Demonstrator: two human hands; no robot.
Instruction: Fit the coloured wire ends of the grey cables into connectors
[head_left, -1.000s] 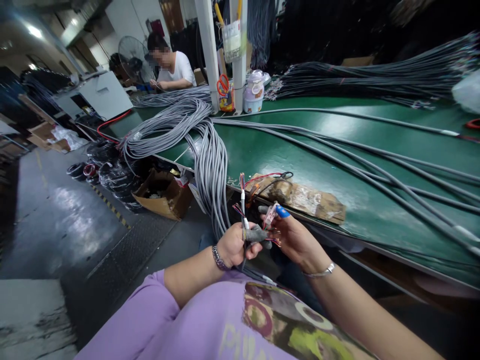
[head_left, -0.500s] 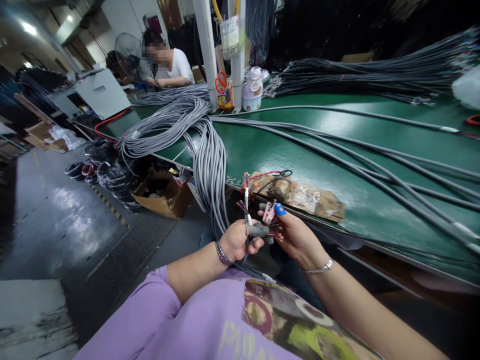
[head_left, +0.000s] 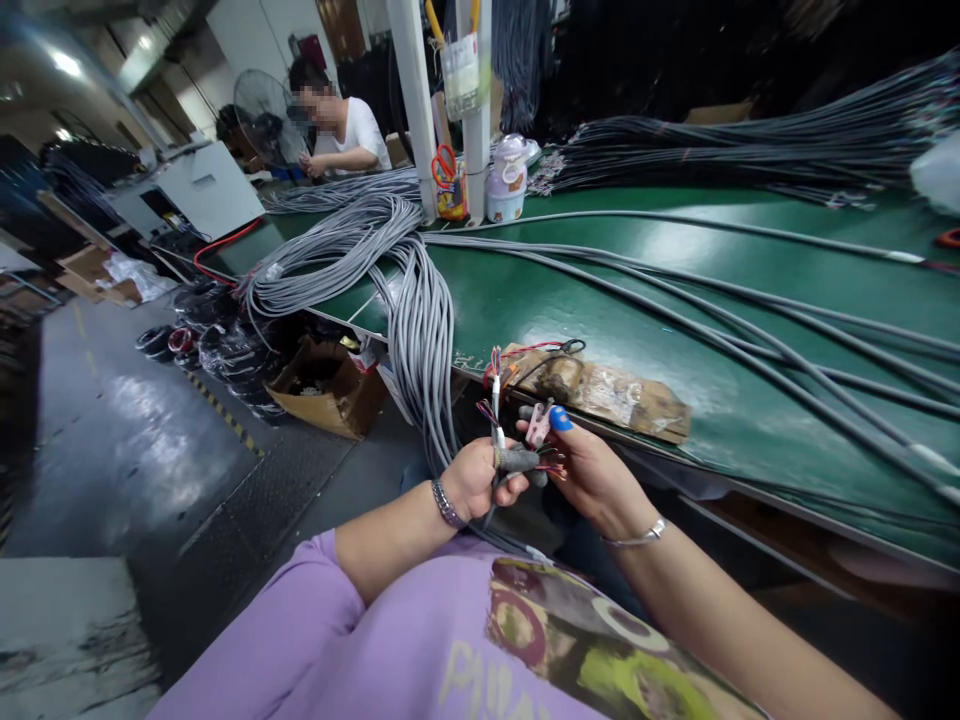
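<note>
Low in front of the bench, my left hand (head_left: 476,482) is closed around a grey cable (head_left: 500,436) with a white band near its end. Its thumb wears a grey finger cover (head_left: 517,460) and presses toward thin coloured wires (head_left: 553,469) fanned out between my hands. My right hand (head_left: 596,475), its thumb in a blue cover (head_left: 559,418), pinches a small pink tool (head_left: 538,426) whose exact kind I cannot make out. Fingers hide its lower part. Above my left hand, another cable end (head_left: 496,385) shows bare coloured wires pointing up.
A taped cardboard piece (head_left: 607,392) lies at the edge of the green bench (head_left: 525,300). A grey cable coil (head_left: 337,250) hangs partly over that edge. Long cables (head_left: 675,290) stretch right. Behind are a post (head_left: 474,150), a cup (head_left: 508,180), scissors (head_left: 444,165) and a co-worker (head_left: 349,140).
The view has shifted very slightly. Both hands keep nearly the same position and grip, close together around the coloured wires.
</note>
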